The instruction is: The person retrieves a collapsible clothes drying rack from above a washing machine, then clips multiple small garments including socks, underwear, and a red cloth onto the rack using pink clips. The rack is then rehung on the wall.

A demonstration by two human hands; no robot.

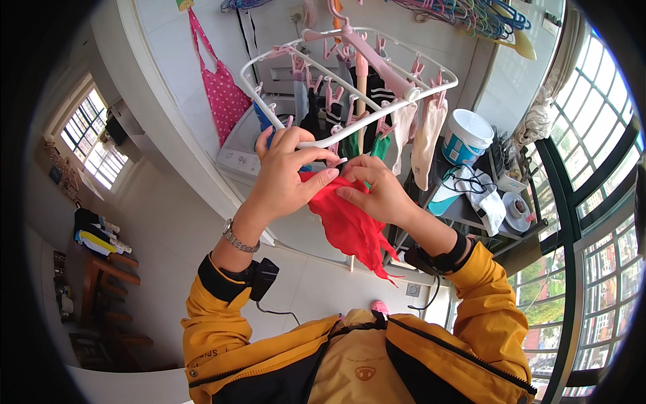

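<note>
A red cloth (348, 217) hangs down below the near corner of a white and pink clip-type drying hanger (353, 130). My right hand (376, 189) pinches the cloth's upper edge between thumb and fingers. At the hanger's front corner, my left hand (292, 171) has its fingers over the rail and around a pink clothespin (335, 157), its thumb beside the cloth. Whether the clip's jaws have the cloth between them is hidden. Green socks (379, 146), cream socks (429, 141) and dark striped socks (333, 113) hang from other clips.
A washing machine (241, 151) stands behind at left, beneath a pink polka-dot apron (224, 96). To the right, a black shelf bears a white-lidded bucket (467, 136) and a white cloth (485, 202). Colourful hangers (474, 17) hang above. Large barred windows (595, 101) line the right side.
</note>
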